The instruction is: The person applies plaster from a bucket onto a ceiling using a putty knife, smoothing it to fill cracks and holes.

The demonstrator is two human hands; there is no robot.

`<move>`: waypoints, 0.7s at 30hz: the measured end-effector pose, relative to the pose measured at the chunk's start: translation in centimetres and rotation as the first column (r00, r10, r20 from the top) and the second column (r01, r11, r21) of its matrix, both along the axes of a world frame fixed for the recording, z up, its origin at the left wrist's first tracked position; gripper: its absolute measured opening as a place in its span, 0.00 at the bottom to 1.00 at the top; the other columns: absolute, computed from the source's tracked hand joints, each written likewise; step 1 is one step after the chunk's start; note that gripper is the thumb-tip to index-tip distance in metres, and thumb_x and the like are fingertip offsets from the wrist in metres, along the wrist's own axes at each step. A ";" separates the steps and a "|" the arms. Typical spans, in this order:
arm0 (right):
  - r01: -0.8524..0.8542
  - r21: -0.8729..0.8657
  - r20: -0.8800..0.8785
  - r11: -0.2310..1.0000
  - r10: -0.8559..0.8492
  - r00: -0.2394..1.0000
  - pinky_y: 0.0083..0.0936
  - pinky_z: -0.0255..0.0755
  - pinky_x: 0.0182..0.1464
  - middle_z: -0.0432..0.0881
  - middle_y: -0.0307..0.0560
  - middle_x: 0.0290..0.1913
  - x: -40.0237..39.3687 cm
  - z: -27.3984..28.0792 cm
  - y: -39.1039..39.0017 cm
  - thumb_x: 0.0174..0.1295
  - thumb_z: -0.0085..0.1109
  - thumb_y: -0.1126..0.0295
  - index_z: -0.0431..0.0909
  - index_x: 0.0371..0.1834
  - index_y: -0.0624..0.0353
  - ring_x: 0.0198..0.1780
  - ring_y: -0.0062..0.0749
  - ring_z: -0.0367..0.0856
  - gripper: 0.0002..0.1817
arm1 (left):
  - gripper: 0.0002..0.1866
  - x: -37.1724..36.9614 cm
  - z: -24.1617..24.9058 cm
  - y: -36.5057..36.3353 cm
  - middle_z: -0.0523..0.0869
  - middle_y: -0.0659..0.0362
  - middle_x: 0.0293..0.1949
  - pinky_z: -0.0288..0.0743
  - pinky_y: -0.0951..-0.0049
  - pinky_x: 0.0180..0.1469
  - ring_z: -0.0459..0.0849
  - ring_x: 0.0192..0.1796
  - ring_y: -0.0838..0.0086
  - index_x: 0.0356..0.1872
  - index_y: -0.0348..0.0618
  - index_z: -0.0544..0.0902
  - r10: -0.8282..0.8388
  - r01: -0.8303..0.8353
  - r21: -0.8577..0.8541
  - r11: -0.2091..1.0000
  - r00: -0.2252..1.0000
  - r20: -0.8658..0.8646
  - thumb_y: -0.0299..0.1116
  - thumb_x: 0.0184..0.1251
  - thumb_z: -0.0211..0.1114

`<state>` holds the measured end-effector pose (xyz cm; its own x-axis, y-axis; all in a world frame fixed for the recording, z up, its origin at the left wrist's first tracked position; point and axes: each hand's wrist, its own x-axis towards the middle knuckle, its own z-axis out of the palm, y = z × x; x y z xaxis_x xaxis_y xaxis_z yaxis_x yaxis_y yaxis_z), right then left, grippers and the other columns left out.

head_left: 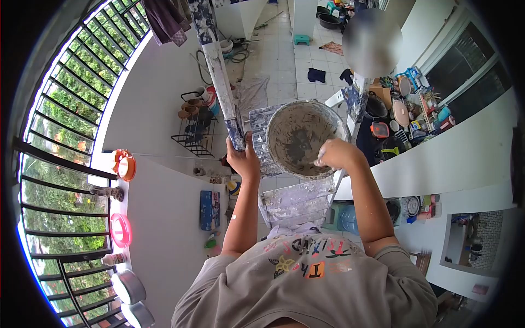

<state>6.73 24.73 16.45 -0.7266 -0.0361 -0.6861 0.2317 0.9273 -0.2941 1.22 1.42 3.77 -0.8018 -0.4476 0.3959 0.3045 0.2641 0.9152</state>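
A round bucket (281,123) smeared with grey plaster, some of it wet at the bottom, stands on a spattered ladder platform (263,123). My left hand (244,159) is wrapped round the lower end of a paint-spattered ladder rail (219,82), left of the bucket. Over the bucket's right rim is my right hand (339,155), its fingers bent together and whitened with plaster. What those fingers hold, if anything, is too small to make out. Below the bucket shows a lower plank step (298,201), also spattered.
A barred railing (65,158) runs along the left, with pots (129,287) on its ledge. A black shoe rack (194,128) stands on the floor below. Kitchenware (402,109) lies at the right beside a low white wall (437,153). A green stool (301,39) is farther off.
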 end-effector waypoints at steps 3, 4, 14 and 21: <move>0.024 0.036 -0.154 0.999 -0.018 0.988 0.41 0.80 0.48 0.88 0.60 0.33 -0.5 -1.1 1.1 0.66 0.62 0.55 0.87 0.42 0.66 0.40 0.49 0.89 0.20 | 0.18 -0.3 -0.3 0.1 0.78 0.63 0.19 0.67 0.76 0.27 0.72 0.22 0.81 0.35 0.34 0.79 0.012 -0.012 -0.013 1.000 1.000 -0.026 0.41 0.69 0.71; 0.076 0.058 -0.163 0.995 -0.065 0.985 0.42 0.80 0.46 0.87 0.57 0.29 -1.2 -2.8 1.1 0.69 0.60 0.55 0.85 0.40 0.66 0.36 0.49 0.88 0.20 | 0.18 -0.3 -0.1 0.1 0.78 0.63 0.19 0.68 0.76 0.27 0.73 0.22 0.81 0.36 0.34 0.79 0.013 -0.014 -0.015 1.000 1.000 -0.027 0.42 0.69 0.71; 0.204 -0.342 0.192 0.917 -0.145 0.971 0.36 0.85 0.31 0.85 0.69 0.37 -0.7 -2.6 0.7 0.76 0.50 0.59 0.74 0.60 0.61 0.33 0.48 0.90 0.19 | 0.18 0.8 1.1 0.7 0.78 0.64 0.21 0.65 0.76 0.28 0.69 0.25 0.82 0.36 0.34 0.79 0.029 -0.029 -0.001 1.000 0.999 0.038 0.42 0.71 0.69; -0.115 -0.121 0.037 0.986 0.121 0.992 0.45 0.84 0.32 0.86 0.67 0.38 -3.1 -4.0 3.2 0.75 0.51 0.61 0.78 0.50 0.69 0.34 0.50 0.90 0.18 | 0.19 0.3 0.7 0.9 0.80 0.64 0.21 0.71 0.76 0.28 0.76 0.23 0.80 0.37 0.35 0.82 0.028 -0.029 0.040 0.999 0.999 0.026 0.45 0.69 0.71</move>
<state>3.66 27.94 12.43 -0.6814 -0.2024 -0.7034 0.1379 0.9083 -0.3949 1.48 2.32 4.44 -0.7981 -0.4856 0.3567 0.2735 0.2354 0.9326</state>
